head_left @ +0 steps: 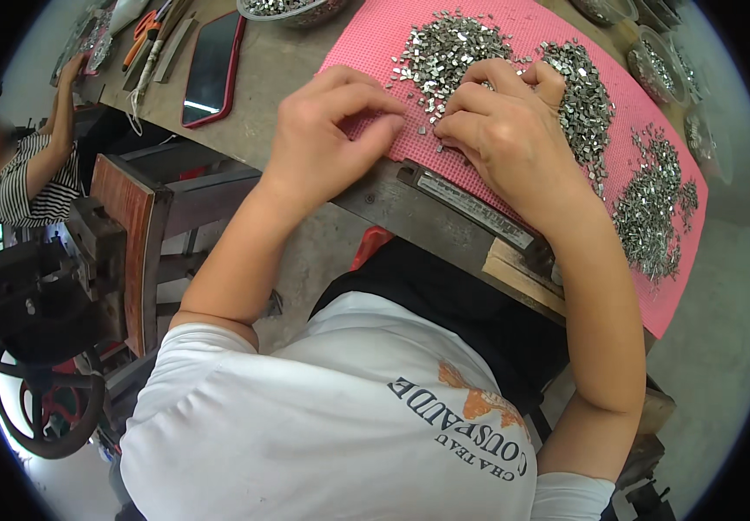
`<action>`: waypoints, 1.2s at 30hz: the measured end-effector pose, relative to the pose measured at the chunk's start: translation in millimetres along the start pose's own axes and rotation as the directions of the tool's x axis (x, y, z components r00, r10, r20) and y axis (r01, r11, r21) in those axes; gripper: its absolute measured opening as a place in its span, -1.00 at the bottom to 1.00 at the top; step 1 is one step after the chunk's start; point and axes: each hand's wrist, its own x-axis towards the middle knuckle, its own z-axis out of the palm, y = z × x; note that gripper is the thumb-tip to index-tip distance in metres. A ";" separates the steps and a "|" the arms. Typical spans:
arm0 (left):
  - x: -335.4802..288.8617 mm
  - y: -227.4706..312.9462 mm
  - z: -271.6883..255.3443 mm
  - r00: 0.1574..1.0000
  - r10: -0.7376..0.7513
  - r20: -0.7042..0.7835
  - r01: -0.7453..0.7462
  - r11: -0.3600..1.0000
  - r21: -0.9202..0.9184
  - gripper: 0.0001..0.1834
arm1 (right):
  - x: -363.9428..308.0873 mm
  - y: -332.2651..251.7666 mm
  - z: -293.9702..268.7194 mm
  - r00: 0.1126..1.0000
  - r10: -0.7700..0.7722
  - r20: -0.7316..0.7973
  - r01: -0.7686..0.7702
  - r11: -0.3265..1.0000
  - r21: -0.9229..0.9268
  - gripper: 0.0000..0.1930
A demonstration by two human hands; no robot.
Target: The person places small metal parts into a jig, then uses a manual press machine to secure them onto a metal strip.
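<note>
Left hand: the fingers are being held over the mat's left part, a narrow gap showing between thumb and forefinger.
Right hand: the fingers are being curled down at a heap; whether a bit is being pinched cannot be told.
Bits: three loose heaps are being borne by the mat; more are being contained in a bowl.
Heaps: handling is apparently being carried on, with many bits being left loose; the finished share cannot be judged.
Metal: light is being thrown back by small, flat, angular bits.
Mat: pink, finely dimpled material is being supported by the surface.
</note>
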 end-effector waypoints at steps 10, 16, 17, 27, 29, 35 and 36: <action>14.8 -21.4 -22.5 0.995 -0.095 -0.020 0.096 0.988 0.119 -0.83 | -5.3 -7.7 9.3 0.999 -0.031 0.014 0.032 0.991 -0.128 -0.90; 31.7 -13.6 -23.9 0.991 -0.113 0.074 0.096 0.975 0.201 -0.81 | -23.7 -18.4 -10.9 0.972 0.149 -0.180 -0.154 0.988 -0.016 -0.90; 33.7 -14.0 -27.7 0.982 -0.178 0.069 0.161 0.964 0.210 -0.79 | -30.7 -21.3 -21.4 0.972 0.147 -0.182 -0.152 0.988 -0.014 -0.90; 28.0 -25.6 -26.7 0.974 -0.201 0.107 0.144 0.907 0.395 -0.81 | -137.9 -44.1 -79.5 0.820 0.513 -0.254 -0.535 0.844 -0.022 -0.85; 28.9 -24.1 -32.2 0.959 -0.261 0.107 0.205 0.905 0.373 -0.81 | -155.8 -49.7 -80.9 0.783 0.554 -0.282 -0.579 0.815 -0.006 -0.86; 30.4 -30.2 -41.1 0.976 -0.172 0.131 0.091 0.877 0.471 -0.81 | -188.0 -69.5 -76.9 0.702 0.656 -0.277 -0.672 0.739 0.046 -0.85; 30.6 -31.5 -42.4 0.978 -0.136 0.161 0.042 0.875 0.483 -0.83 | -190.7 -70.8 -76.6 0.693 0.665 -0.280 -0.684 0.729 0.039 -0.85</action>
